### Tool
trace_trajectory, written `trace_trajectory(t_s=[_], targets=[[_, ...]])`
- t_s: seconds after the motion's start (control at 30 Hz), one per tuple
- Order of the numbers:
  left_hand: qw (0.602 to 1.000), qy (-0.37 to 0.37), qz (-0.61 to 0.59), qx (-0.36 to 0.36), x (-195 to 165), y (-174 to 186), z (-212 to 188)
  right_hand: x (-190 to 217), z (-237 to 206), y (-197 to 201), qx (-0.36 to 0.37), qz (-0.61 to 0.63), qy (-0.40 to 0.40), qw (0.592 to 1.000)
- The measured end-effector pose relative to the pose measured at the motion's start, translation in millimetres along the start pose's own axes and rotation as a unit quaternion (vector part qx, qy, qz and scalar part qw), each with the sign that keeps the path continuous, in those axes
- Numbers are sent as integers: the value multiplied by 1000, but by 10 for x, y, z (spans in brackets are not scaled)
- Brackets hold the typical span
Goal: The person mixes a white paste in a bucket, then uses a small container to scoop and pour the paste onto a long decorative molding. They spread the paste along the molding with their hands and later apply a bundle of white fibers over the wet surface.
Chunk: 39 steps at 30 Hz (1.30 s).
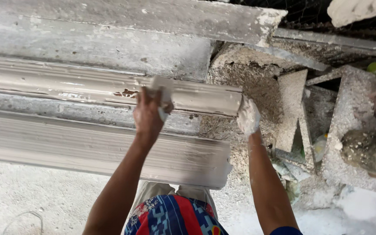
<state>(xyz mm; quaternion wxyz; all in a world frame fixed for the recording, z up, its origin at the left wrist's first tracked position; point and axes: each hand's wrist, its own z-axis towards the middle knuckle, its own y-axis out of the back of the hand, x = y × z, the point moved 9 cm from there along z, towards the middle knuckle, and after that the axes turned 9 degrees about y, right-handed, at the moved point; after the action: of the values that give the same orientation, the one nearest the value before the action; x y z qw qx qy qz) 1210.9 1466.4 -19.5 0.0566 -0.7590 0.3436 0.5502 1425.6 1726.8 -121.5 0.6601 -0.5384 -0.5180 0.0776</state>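
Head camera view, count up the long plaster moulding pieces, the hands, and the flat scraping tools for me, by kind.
Plaster moulding lengths: 2, upper and lower
Hands: 2, left hand and right hand
Flat scrapers: 1, scraper in left hand
Total: 5

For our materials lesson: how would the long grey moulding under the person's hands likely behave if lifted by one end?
The moulding looks wet and freshly smoothed, so probably slippery and easily marred. Long and slender, it might crack if lifted by one end. The left hand presses a scraper; the right hand steadies its end.

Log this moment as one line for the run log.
left hand: presses flat scraper on wet plaster moulding | right hand: plaster-coated, braces moulding end | bench: plaster-crusted
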Motion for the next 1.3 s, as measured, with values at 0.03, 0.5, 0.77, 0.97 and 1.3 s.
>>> trace_trajectory(t_s=[0.03,0.5,0.77,0.97,1.3], targets=[[970,-68,220,-80,-138,164,-48,86,-20,-216,133,86,21,987],[904,-39,353,-238,8,809,-23,481,535,-257,-77,-368,74,923],[877,-44,373,-301,-241,1386,-111,-1617,925,-1942,189,-530,55,825],[941,-46,261,-213,-41,1818,74,-1930,914,-3058,337,-212,45,916],[922,-131,249,-267,448,3337,348,-2642,930,-3136,121,-297,-34,947]])
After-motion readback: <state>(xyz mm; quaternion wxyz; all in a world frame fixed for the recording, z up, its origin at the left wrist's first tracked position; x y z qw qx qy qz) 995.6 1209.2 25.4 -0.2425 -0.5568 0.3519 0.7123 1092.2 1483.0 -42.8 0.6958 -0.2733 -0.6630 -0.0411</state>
